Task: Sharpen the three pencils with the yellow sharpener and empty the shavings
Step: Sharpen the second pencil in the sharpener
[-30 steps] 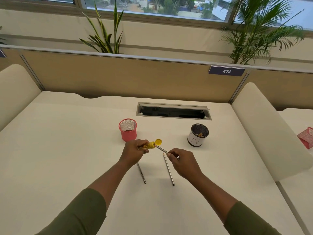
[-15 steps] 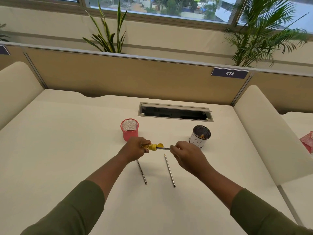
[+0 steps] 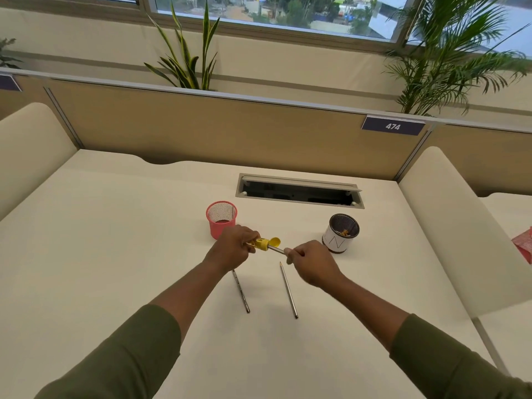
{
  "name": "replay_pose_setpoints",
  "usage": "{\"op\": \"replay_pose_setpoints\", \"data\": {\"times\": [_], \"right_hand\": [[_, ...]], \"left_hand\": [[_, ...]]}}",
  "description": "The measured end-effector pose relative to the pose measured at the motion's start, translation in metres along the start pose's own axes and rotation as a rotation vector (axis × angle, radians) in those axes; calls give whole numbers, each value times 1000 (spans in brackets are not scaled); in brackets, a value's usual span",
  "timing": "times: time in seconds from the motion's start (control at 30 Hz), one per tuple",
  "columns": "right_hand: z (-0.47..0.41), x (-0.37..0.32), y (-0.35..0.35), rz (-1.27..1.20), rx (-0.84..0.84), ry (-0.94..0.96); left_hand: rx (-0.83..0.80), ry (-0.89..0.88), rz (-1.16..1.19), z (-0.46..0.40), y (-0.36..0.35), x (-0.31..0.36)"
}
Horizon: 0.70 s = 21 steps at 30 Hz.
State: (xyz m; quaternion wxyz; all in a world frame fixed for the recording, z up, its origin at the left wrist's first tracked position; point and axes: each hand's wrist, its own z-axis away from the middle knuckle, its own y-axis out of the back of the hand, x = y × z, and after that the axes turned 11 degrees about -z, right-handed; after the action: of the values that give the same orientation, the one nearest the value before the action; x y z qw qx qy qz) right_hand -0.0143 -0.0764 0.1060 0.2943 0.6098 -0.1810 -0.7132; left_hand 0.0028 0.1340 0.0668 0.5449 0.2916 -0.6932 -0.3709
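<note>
While hands pinch sharpener point(image 3: 262, 243) and pencil point(image 3: 276, 249), cream desk point(image 3: 115, 254) lies lit — plants point(image 3: 184, 56) behind

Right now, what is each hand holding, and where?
Left hand grips the yellow sharpener by its body; right hand pinches the pencil along its shaft, tip in the sharpener.

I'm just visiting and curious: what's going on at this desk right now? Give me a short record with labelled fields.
Left hand: grips the yellow sharpener, its lid flipped open
Right hand: holds a pencil with its tip in the sharpener
Pencils on desk: two, a left one and a right one, lying apart
Pink mesh cup: upright, behind the left hand
White-wrapped cup: upright, some shavings inside
Desk: cream, with a cable slot at the back
</note>
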Motion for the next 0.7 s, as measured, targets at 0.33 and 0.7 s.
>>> {"op": "replay_pose_setpoints", "data": {"times": [0.33, 0.7], "right_hand": [[0, 3, 5, 296, -36, 322], [1, 22, 14, 819, 222, 927]], "left_hand": [[-64, 114, 61, -1, 4, -3], [-43, 155, 155, -3, 3, -1]]}}
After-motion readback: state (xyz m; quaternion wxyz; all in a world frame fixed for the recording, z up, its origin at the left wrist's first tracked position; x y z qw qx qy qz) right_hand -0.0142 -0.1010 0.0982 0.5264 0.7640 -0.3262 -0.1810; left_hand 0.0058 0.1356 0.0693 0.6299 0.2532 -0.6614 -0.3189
